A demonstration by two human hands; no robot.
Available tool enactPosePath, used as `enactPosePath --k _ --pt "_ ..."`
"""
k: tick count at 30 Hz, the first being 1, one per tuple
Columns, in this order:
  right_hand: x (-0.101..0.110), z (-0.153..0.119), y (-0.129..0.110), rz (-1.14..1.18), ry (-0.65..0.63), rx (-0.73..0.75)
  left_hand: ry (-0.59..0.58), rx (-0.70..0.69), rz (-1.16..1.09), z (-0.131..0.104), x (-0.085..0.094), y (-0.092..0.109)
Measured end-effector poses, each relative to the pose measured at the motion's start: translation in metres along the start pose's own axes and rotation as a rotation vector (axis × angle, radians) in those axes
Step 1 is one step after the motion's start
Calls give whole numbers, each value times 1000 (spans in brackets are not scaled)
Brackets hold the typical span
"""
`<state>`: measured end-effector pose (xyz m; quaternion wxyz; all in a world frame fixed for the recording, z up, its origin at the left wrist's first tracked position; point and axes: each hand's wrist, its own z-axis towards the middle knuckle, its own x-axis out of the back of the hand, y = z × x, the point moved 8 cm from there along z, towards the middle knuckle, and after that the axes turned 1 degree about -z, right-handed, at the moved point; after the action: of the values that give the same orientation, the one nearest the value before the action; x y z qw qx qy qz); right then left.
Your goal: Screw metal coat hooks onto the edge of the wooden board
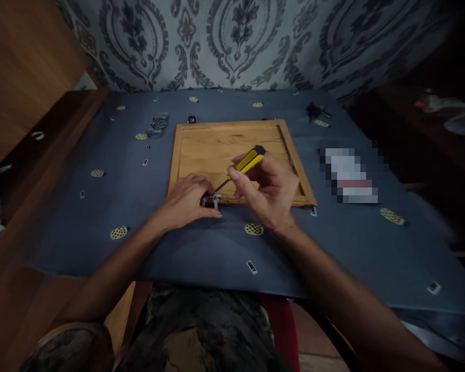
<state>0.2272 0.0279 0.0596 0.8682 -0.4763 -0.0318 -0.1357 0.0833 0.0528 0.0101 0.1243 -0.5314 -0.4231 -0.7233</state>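
Both forearms reach in over the near edge of the tabletop (201, 253) and slant toward each other, the hands working close together but apart at the near side of a wooden panel (232, 150). The panel lies flat around the middle of the tabletop, well in from its left and right edges.

The left hand (186, 199) comes in low with its back up and knuckles bent, the fingers curled over the far side of a metal fitting (216, 199) and the thumb along the near side, keeping it gripped at the panel's near edge. The right hand (271, 191) is raised above the panel's near right part, wrist bent and palm turned inward, thumb and fingers pinched on the handle of a yellow-and-black screwdriver (250, 159). The shaft slopes down to the left, its tip at the fitting; whether they touch is hard to tell.

A black object (316, 111) lies near the tabletop's far right corner.
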Motion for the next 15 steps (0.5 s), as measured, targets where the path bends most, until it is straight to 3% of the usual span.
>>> enactPosePath --k 15 --pt "-5 -3 9 -73 -40 3 -27 2 -4 0 -2 0"
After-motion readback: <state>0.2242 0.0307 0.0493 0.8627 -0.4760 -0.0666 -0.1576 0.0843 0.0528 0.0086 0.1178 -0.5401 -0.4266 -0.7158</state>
